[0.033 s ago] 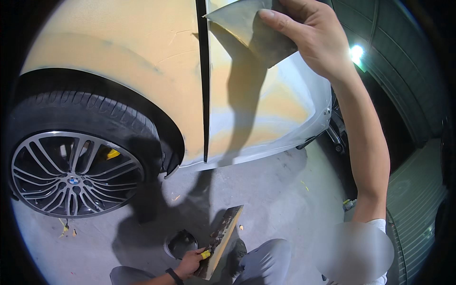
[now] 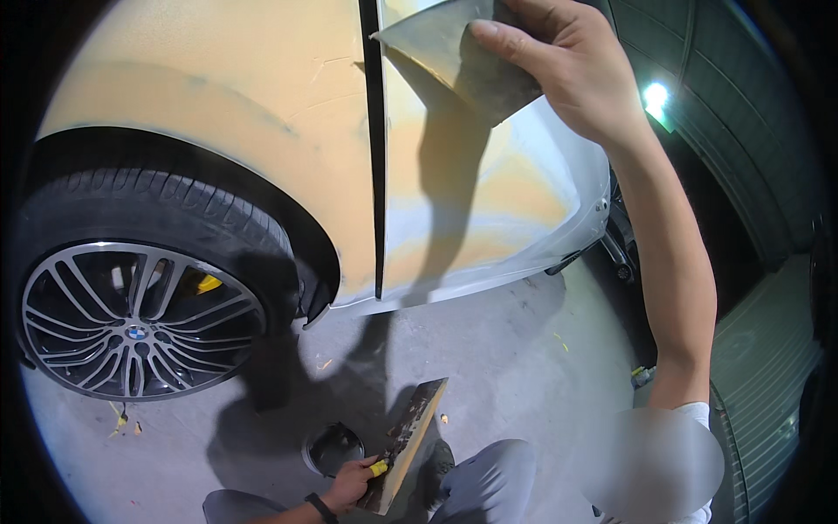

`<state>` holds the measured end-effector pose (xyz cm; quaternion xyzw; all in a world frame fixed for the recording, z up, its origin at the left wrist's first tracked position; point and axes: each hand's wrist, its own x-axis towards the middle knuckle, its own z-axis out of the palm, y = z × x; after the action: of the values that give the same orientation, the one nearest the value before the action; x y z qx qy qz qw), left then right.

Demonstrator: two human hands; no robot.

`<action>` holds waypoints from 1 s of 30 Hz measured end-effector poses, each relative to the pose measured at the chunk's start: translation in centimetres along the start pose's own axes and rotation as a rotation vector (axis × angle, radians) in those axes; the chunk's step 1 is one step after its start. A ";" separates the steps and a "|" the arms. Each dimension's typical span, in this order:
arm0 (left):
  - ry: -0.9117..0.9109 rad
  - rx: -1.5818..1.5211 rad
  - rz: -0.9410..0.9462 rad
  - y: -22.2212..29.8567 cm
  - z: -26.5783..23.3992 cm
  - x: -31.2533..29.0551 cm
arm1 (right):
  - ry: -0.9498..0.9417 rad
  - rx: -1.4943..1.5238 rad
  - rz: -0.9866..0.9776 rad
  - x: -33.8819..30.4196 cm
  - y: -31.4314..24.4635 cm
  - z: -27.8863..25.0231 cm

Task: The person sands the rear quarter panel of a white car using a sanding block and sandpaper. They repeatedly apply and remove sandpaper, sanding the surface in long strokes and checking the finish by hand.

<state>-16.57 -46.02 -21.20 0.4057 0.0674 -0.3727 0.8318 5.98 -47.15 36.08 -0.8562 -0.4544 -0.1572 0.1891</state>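
High at the door panel (image 2: 506,188), my right hand (image 2: 580,70) pinches a thin, flat grey putty spreader (image 2: 445,57) between thumb and fingers. Its pointed left corner lies over the dark gap (image 2: 375,166) between the panels. Whether its edge touches the panel I cannot tell. Cream-yellow filler covers much of the door and the wheel-arch panel (image 2: 236,70). Low down, my left hand (image 2: 352,483) is closed round the yellow grip (image 2: 378,468) of a long, stained putty board (image 2: 414,441), held tilted above the floor. Part of my left fingers is hidden.
A round tin (image 2: 334,448) with dark contents stands on the concrete floor (image 2: 515,375) beside my left hand. The car wheel (image 2: 135,327) is at the left. My bent knee (image 2: 489,480) is near the board, and a bright lamp (image 2: 655,98) shines at the right.
My right hand and the spreader have shifted very slightly to the left. The left hand and the board have not visibly moved.
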 end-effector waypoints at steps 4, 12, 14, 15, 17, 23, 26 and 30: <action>0.061 -0.048 -0.054 0.0 0.3 -0.1 | 0.010 -0.364 -0.140 -0.9 2.3 1.0; 0.130 -0.048 -0.056 -0.4 0.6 -0.5 | 0.042 -0.251 -0.238 -1.5 2.6 0.3; 0.085 -0.103 -0.057 -0.3 0.7 -0.4 | 0.001 -0.454 -0.244 -1.8 2.2 0.7; 0.088 -0.122 -0.082 -0.2 0.7 -0.4 | -0.020 -0.559 -0.248 -2.0 2.2 0.9; 0.049 -0.113 -0.053 -0.1 0.6 -0.4 | 0.024 -0.517 -0.269 -2.3 2.2 1.3; 0.016 -0.127 -0.060 0.6 1.0 -0.9 | 0.003 -0.426 -0.192 -2.2 2.9 1.6; 0.054 -0.088 -0.044 1.0 1.4 -1.1 | 0.049 -0.365 -0.222 -2.7 2.7 2.2; 0.099 -0.032 -0.039 1.4 1.6 -1.5 | 0.080 -0.561 -0.380 -4.1 2.2 3.9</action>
<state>-17.05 -45.81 -18.63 0.4089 0.1223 -0.3674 0.8263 6.01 -49.43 30.42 -0.7680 -0.5372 -0.3419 -0.0686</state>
